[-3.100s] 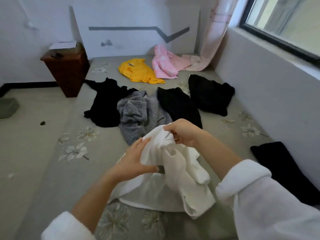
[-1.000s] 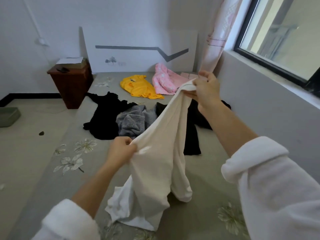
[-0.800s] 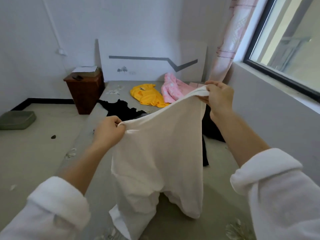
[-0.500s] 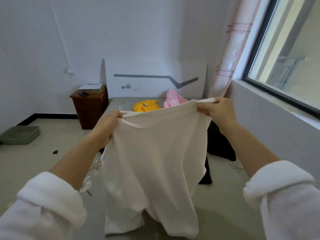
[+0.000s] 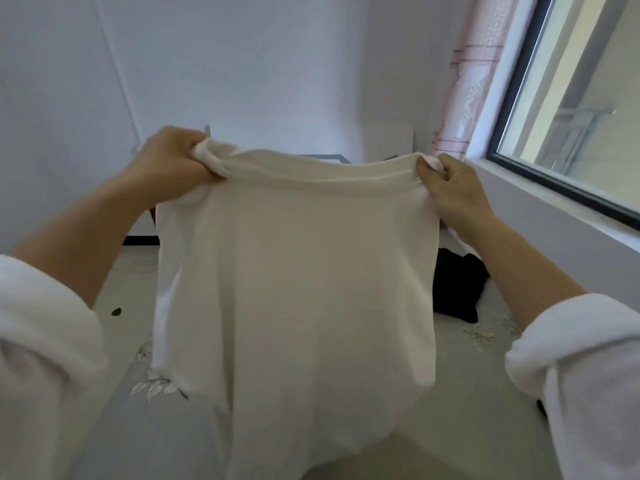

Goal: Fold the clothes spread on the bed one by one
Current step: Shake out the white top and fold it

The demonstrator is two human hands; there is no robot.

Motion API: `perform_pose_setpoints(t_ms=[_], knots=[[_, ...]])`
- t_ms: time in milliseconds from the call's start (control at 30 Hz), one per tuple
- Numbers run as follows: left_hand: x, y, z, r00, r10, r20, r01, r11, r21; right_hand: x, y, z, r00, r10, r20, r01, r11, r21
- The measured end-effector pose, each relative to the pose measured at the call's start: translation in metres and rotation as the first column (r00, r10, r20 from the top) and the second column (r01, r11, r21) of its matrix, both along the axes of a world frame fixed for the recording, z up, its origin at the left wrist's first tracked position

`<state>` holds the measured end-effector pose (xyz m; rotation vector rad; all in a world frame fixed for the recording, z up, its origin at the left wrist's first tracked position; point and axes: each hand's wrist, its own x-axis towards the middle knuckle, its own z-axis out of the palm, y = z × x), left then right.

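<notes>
Above the bed (image 5: 467,403), a white garment (image 5: 294,289) hangs spread out in the air, held up by its top edge close to the camera. The left hand (image 5: 169,164) grips the left end of that banded edge, its fingers (image 5: 197,147) curled tight round a bunched corner of cloth. The right hand (image 5: 457,192) pinches the right end, with the thumb on the near face and the fingers (image 5: 446,164) folded over the corner. Between the two hands the edge runs nearly level and sags a little in the middle. Below it the cloth falls broad and mostly flat. Its lower part runs out of the bottom of the view, so whether it touches the bed cannot be told.

Both forearms are bare, with a white sleeve pushed up on the left arm (image 5: 41,358) and another on the right (image 5: 581,375). A grey sheet printed with pale flowers (image 5: 156,386) covers the bed. A black garment (image 5: 457,285) lies on it to the right, partly hidden behind the white one. A dark-framed window (image 5: 571,98) fills the right side, and a pink patterned curtain (image 5: 467,81) hangs at its left edge. Part of a white headboard (image 5: 388,140) shows just above the held edge. Left of the bed, a small dark speck (image 5: 116,311) lies on the pale floor (image 5: 135,271).
</notes>
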<state>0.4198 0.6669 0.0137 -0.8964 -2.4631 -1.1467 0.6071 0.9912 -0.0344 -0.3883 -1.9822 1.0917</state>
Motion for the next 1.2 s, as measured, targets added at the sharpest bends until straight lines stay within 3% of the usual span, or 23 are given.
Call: perform_pose_setpoints(t_ms=[67,100,167,233,333,400,467,533,600,667,767,833,900,1067,1200], knots=[[-0.001,-0.001,-0.012,0.998,0.038,-0.045,-0.034,0.996,0.083,-0.001,-0.006,-0.002,0.998,0.027,-0.051,-0.025,0.999,0.040],[0.000,-0.002,-0.024,0.996,0.071,-0.049,-0.071,0.997,-0.010,-0.001,-0.006,-0.007,0.999,0.048,-0.005,-0.047,0.996,0.069],[-0.002,-0.007,-0.054,0.993,0.107,-0.042,-0.113,0.976,-0.184,0.003,-0.006,-0.020,0.962,0.142,0.233,-0.172,0.978,0.114],[-0.006,-0.015,-0.072,0.994,0.113,-0.008,-0.112,0.972,-0.207,0.007,-0.008,-0.031,0.871,0.248,0.424,-0.306,0.949,0.076],[-0.011,-0.024,-0.074,0.987,0.159,-0.010,-0.158,0.971,-0.180,0.009,-0.003,-0.029,0.803,0.353,0.480,-0.394,0.919,-0.016],[-0.010,-0.027,-0.065,0.970,0.202,-0.136,-0.224,0.960,-0.169,0.009,0.004,-0.020,0.754,0.358,0.552,-0.428,0.904,-0.001],[-0.008,-0.028,-0.055,0.929,0.233,-0.287,-0.284,0.947,-0.148,0.004,0.007,-0.012,0.783,0.213,0.584,-0.356,0.924,0.141],[-0.010,-0.028,-0.049,0.899,0.276,-0.340,-0.315,0.947,-0.063,-0.003,0.008,-0.008,0.874,-0.007,0.487,-0.191,0.915,0.356],[-0.011,-0.028,-0.047,0.946,0.282,-0.158,-0.277,0.959,0.056,-0.010,0.006,-0.010,0.922,-0.187,0.339,-0.019,0.853,0.522],[-0.008,-0.031,-0.053,0.985,0.164,0.048,-0.168,0.982,0.088,-0.010,0.005,-0.018,0.928,-0.273,0.256,0.087,0.822,0.562],[0.003,-0.039,-0.071,0.986,-0.002,0.167,-0.009,0.998,0.064,-0.006,0.010,-0.034,0.930,-0.139,0.339,0.011,0.936,0.352],[0.011,-0.046,-0.086,0.964,-0.081,0.255,0.074,0.997,0.037,-0.001,0.009,-0.046,0.936,0.099,0.337,-0.095,0.995,-0.029],[0.016,-0.051,-0.102,0.934,-0.095,0.344,0.094,0.995,0.019,0.003,0.004,-0.059,0.908,0.277,0.316,-0.172,0.931,-0.322],[0.021,-0.045,-0.156,0.873,-0.060,0.484,0.011,0.995,0.104,0.003,-0.016,-0.084,0.860,0.389,0.329,-0.149,0.809,-0.569],[0.025,-0.036,-0.190,0.837,-0.149,0.526,0.099,0.988,0.121,0.001,-0.018,-0.091,0.877,0.430,0.214,-0.195,0.727,-0.659]])
